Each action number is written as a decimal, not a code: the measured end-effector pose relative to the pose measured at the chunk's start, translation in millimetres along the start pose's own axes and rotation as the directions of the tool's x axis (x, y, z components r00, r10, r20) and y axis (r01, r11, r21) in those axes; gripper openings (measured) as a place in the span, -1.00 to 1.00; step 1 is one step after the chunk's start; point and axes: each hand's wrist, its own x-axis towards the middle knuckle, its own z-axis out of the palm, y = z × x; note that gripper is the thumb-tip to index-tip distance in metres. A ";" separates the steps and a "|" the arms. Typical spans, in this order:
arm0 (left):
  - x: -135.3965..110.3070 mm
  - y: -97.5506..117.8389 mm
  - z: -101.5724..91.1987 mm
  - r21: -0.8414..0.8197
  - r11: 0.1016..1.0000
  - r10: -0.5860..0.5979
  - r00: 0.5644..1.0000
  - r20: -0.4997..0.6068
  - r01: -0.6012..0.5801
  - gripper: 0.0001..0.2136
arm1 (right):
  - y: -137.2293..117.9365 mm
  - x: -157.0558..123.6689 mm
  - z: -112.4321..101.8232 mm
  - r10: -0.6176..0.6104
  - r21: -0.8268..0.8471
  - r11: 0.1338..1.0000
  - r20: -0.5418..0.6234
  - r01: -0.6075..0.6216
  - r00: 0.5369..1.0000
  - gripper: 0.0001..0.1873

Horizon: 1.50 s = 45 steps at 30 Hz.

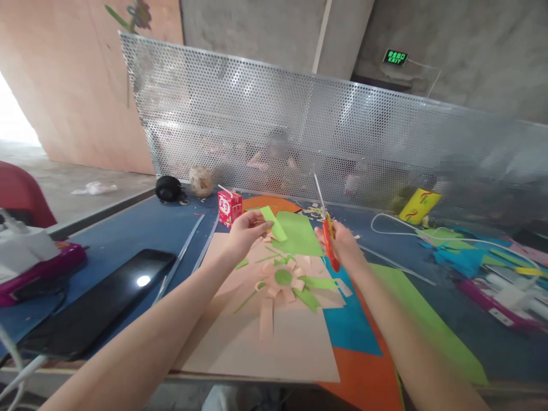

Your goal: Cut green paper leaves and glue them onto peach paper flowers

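Observation:
Between the fingers of my left hand (pixel 248 230) is a small green paper strip (pixel 274 224), held up over the table. My right hand (pixel 345 242) grips a pair of scissors (pixel 328 240) with orange-red handles, its blades pointing up and away from me. The scissors are apart from the strip. Below both hands lies a pale peach sheet (pixel 257 354) bearing a paper flower (pixel 282 278), with a green centre, curled peach petals and green leaf pieces. A larger green sheet (pixel 299 233) lies just beyond it.
A pink drink box (pixel 230 208) stands behind my left hand. A black phone (pixel 103 297) lies at left, with a purple power strip (pixel 68 260) beyond. Blue paper (pixel 351 325), orange paper (pixel 363 371) and green paper (pixel 428 319) lie at right. A perforated metal screen (pixel 257 114) closes off the back.

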 end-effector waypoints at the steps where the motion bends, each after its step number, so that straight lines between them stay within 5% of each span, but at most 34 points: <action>1: -2.3 1.2 3.0 0.032 0.999 -0.006 1.000 0.014 0.006 -0.82 | -1.5 -3.1 4.3 -0.014 0.077 0.997 0.052 0.010 0.999 -0.74; 7: -15.7 0.6 21.0 0.154 0.988 -0.054 0.981 0.186 0.025 -0.76 | -3.1 -15.1 20.0 -0.100 0.238 0.970 0.174 0.057 0.980 -0.71; 11: -19.4 -3.7 25.8 0.175 0.984 -0.062 0.980 0.190 0.028 -0.75 | -1.5 -15.5 21.6 -0.102 0.302 0.953 0.208 0.036 0.973 -0.70; 16: -22.4 -3.1 29.1 0.109 0.988 -0.132 0.956 0.263 0.106 -0.70 | 1.5 -13.9 20.6 -0.132 0.331 0.941 0.182 0.066 0.974 -0.71; 27: -22.9 -0.6 31.6 0.252 0.948 -0.267 0.918 0.292 0.195 -0.79 | -3.2 -16.1 21.2 -0.135 0.284 0.952 0.073 0.109 0.988 -0.72; 32: -15.0 6.4 22.0 0.129 0.990 -0.067 0.997 0.039 0.062 -0.81 | -11.5 -20.0 13.5 -0.145 0.159 0.978 0.038 0.137 0.989 -0.71; 36: -6.6 13.4 8.1 0.024 0.999 0.043 0.987 -0.152 -0.039 -0.81 | -20.4 -24.0 0.9 -0.147 -0.110 0.980 0.143 0.164 0.979 -0.83; 45: -5.4 18.0 3.3 0.009 0.984 0.175 0.971 -0.161 -0.176 -0.88 | -22.6 -26.8 -3.0 -0.132 -0.316 0.918 0.331 0.241 0.934 -0.77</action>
